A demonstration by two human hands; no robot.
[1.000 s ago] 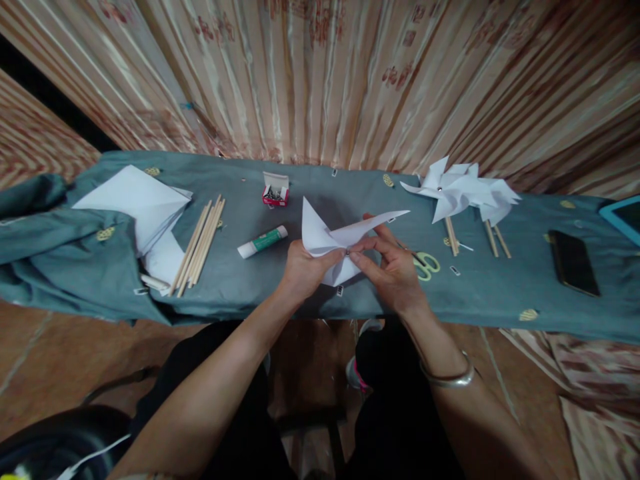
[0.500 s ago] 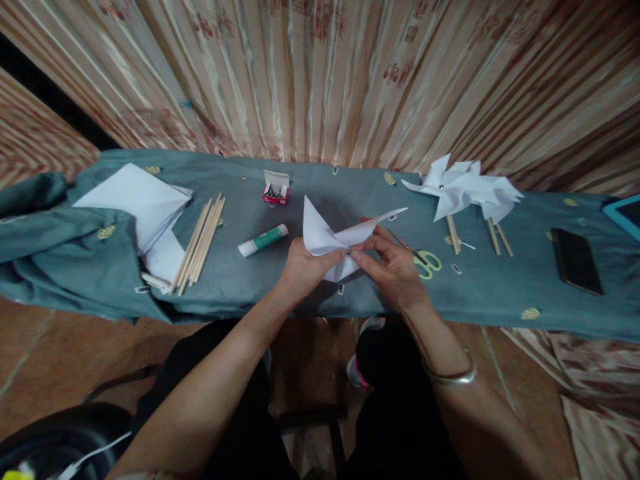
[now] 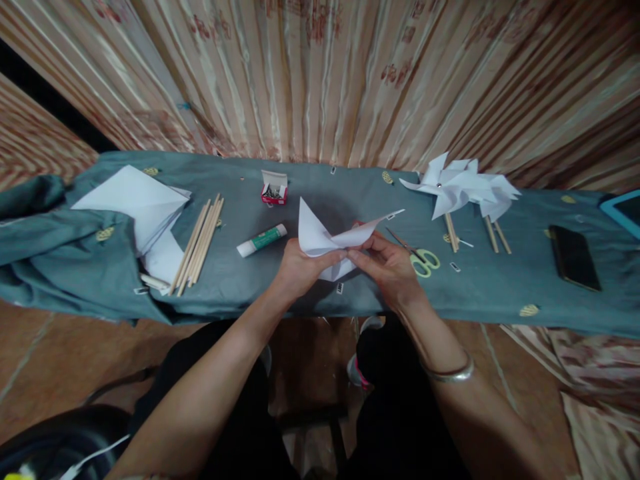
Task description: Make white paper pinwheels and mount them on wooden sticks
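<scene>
A white paper pinwheel [image 3: 316,230] is held between my two hands above the cloth, its corners folded in and two tips sticking up. My left hand [image 3: 300,267] is closed on its left side, thumb at the middle. From the other side my right hand [image 3: 393,263] pinches it, and both thumbs meet over the centre, hiding what is there. Scissors with pale green handles [image 3: 426,263] lie just beyond my right hand. To the left of my left hand is a green and white glue stick [image 3: 261,241], with a small open red box of metal pins [image 3: 275,189] behind it.
Wooden sticks [image 3: 200,247] lie beside stacked white paper [image 3: 133,200] on the left. Several finished pinwheels on sticks [image 3: 457,187] rest at the back right. A dark phone [image 3: 574,258] and a blue-edged device [image 3: 625,212] are farther right. A curtain [image 3: 320,87] hangs behind the cloth-covered table [image 3: 240,287].
My thumbs have come together over the pinwheel's centre, covering the small dark spot that showed there before. The pinwheel stays in both hands at nearly the same place.
</scene>
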